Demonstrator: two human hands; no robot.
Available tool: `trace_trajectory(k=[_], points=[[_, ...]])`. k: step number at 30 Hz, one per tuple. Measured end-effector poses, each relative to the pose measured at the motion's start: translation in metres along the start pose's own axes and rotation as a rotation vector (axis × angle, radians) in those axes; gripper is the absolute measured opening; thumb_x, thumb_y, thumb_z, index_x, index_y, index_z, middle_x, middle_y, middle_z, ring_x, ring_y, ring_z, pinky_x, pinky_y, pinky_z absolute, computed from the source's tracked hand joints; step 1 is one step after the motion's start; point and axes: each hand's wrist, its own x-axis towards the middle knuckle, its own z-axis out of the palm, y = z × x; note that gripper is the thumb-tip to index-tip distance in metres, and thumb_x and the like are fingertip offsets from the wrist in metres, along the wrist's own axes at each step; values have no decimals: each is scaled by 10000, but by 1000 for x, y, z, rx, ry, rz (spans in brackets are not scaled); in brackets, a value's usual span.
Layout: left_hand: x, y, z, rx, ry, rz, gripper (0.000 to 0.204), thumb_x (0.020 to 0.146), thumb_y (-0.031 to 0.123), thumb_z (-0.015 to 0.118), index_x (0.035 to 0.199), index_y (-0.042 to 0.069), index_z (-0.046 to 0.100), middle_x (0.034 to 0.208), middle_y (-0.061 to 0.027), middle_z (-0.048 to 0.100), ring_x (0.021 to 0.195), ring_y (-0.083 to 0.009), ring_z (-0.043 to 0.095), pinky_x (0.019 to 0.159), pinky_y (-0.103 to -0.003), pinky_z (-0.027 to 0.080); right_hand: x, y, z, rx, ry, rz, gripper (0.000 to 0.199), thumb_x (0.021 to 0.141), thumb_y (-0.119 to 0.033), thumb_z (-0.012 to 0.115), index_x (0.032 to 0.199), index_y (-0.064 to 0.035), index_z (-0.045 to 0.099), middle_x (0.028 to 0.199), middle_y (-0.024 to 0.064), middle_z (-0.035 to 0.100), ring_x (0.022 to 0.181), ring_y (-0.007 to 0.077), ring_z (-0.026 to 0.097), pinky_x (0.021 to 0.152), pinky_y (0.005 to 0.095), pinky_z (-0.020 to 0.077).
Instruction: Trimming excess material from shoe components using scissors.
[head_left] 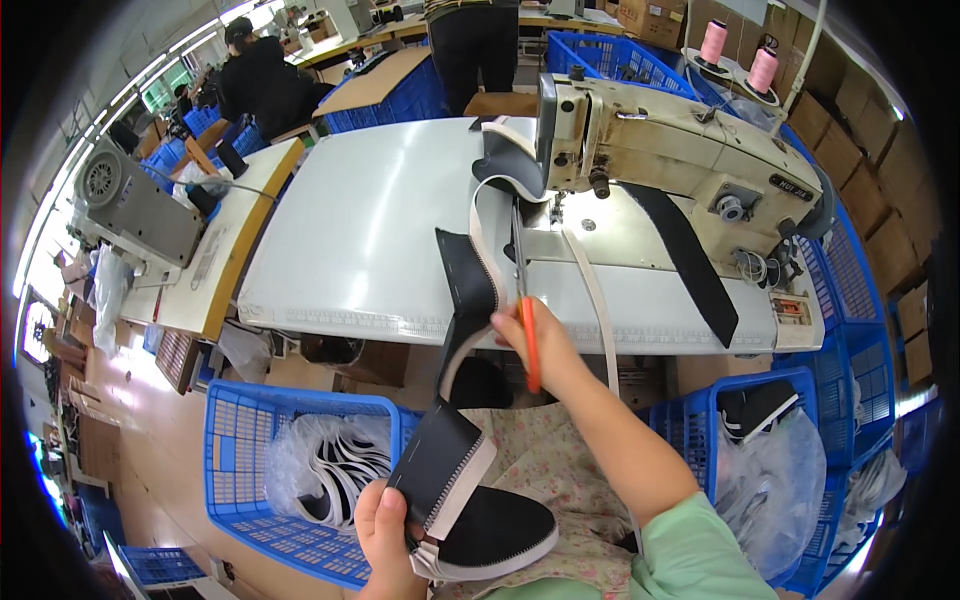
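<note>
Your left hand [385, 530], at 6 o'clock, pinches the lower end of a black shoe upper piece [470, 500] with pale edging, thumb on top; this piece lies over your lap. Your right hand [540, 345], near the middle, is closed around orange-handled scissors [525, 300], and the blades point up toward 12 o'clock, beside a second black piece [468, 285] that hangs over the table edge. A pale tape strip [600, 310] joins the pieces and runs up to the needle area.

At 7 o'clock, beside your left hand, stands a blue plastic crate [240, 470]; in it is a clear bag with black and white shoe parts [335, 465]. At 4 o'clock another blue crate [700, 400] holds a clear bag with dark pieces [765, 415] (what else is in this bag, I cannot tell).

Further, the white sewing table [370, 230] carries a cream sewing machine [680, 150] at 1 o'clock, with two pink thread cones [740, 55] behind it. More blue crates [600, 55] stand at 12 o'clock, and another person in black [265, 85] sits at 11 o'clock.
</note>
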Motion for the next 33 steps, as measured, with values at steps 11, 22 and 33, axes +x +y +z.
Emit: trace_trajectory(k=[11, 22, 33], points=[[-16, -10, -26, -297, -43, -23, 316, 934, 280, 421, 736, 35, 438, 490, -27, 372, 351, -105, 311, 329, -237, 248, 41, -43, 26, -183, 70, -73, 195, 801, -126, 615, 881, -15, 477, 693, 42, 490, 631, 118, 472, 578, 262, 405], [33, -57, -9, -97, 69, -151, 351, 961, 292, 385, 698, 62, 400, 637, -49, 426, 549, -139, 406, 502, -256, 352, -135, -22, 28, -476, -427, -557, 215, 589, -110, 686, 726, -75, 523, 655, 98, 529, 556, 308, 516, 505, 382, 402], [36, -75, -18, 68, -57, -420, 426, 951, 320, 413, 922, -54, 613, 749, -8, 506, 678, -86, 421, 644, -219, 361, -167, -6, 24, -339, -728, -517, 237, 605, -110, 657, 708, -58, 449, 659, 91, 486, 605, 284, 506, 569, 366, 408]])
